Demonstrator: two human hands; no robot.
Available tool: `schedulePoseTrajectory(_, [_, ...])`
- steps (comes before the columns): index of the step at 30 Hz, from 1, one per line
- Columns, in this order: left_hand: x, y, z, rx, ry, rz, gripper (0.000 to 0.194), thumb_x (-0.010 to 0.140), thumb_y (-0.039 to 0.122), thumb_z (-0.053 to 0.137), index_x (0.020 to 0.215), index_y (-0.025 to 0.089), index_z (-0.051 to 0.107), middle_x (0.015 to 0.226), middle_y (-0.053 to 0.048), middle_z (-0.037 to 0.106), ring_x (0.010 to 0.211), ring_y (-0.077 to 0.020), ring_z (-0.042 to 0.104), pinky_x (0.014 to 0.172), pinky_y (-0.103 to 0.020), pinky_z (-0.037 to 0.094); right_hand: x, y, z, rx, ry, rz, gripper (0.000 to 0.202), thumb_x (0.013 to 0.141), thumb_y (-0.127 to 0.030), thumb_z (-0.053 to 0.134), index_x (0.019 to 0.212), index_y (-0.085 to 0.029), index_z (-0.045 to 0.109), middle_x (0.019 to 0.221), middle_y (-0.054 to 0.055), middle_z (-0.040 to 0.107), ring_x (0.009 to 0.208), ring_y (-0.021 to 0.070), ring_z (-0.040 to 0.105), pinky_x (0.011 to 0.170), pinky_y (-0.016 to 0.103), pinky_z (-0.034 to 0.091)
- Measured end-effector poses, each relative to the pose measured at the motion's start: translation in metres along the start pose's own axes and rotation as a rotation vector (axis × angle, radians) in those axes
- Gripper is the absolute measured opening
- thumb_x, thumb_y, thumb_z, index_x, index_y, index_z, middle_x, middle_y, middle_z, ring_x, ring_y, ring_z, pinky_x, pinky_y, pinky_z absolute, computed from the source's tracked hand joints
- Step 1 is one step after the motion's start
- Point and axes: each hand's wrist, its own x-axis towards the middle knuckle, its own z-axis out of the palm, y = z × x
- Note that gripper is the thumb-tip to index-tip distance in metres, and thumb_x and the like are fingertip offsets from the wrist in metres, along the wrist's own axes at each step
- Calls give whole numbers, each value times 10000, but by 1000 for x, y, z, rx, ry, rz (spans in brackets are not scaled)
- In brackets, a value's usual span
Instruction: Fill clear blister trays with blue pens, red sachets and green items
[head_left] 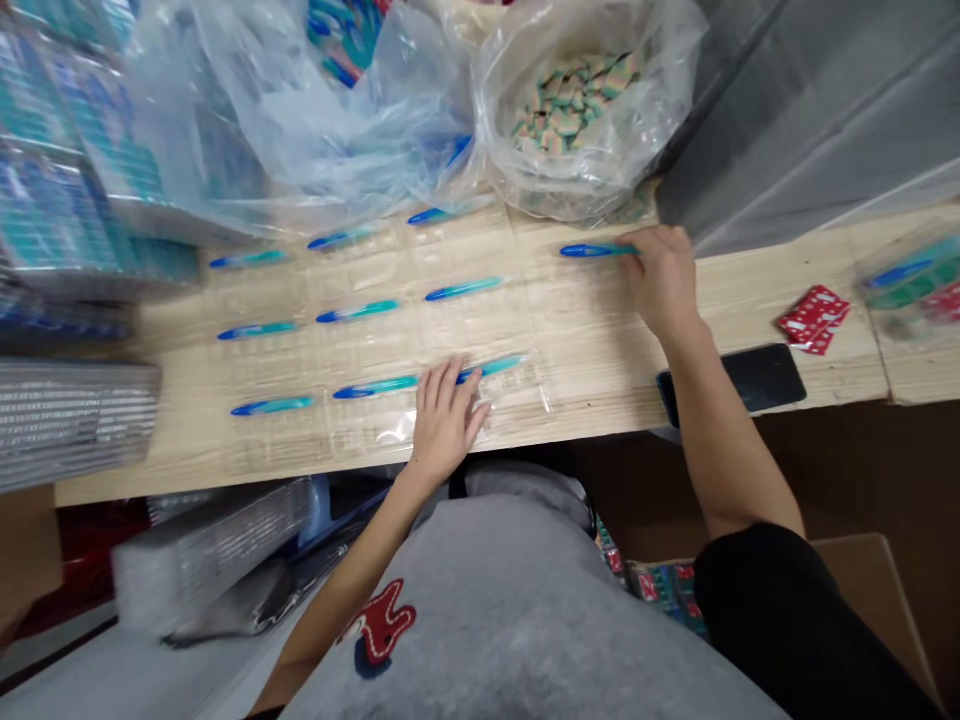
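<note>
My right hand [661, 275] pinches the teal end of a blue-and-teal pen [589, 251] over the wooden table, right of the clear plastic trays. My left hand [446, 415] lies with fingers apart on the front-right tray [536, 395], beside a pen [499, 366] partly hidden at its blue end. Just left of that hand is another pen [375, 387]. More such pens lie in rows across the trays, among them one at the front left [271, 406], one in the middle [356, 311] and one at the back left [247, 259].
Plastic bags stand along the back, one with striped pieces [574, 105]. Wrapped teal packs [67, 220] and a grey stack [75, 415] are at the left. Red packets [814, 318], a dark phone [761, 378] and a grey box [810, 120] are at the right.
</note>
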Motion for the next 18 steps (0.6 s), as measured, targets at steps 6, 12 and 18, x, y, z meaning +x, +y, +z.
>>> schedulePoseTrajectory(6, [3,1,-2,-22,-21,1,443,922,395,485,1328,219,516,1414,-152,510,1355,-317,421,1142,-557,279,-3,-3,16,10,-65,-49,603,912,-498,357,1150,-21,637,1340,139,567,1321,332,424,1051,510,286])
schedulePoseTrajectory(12, [-1,2,-4,-17,38,-29,589,929,451,460,1456,216,343,1455,-156,464,1392,-299,377,1163,-537,263,-19,-9,28,38,-125,-131,595,926,-544,476,1373,-151,466,1475,142,433,1411,344,313,1135,636,150])
schedulePoseTrajectory(18, [-9,-6,-4,34,-40,-122,619,931,494,431,1467,204,321,1524,-186,344,1456,-342,212,1158,-615,183,-23,-22,22,-30,-118,-138,576,933,-546,449,1378,-180,448,1492,150,407,1409,327,321,1139,630,162])
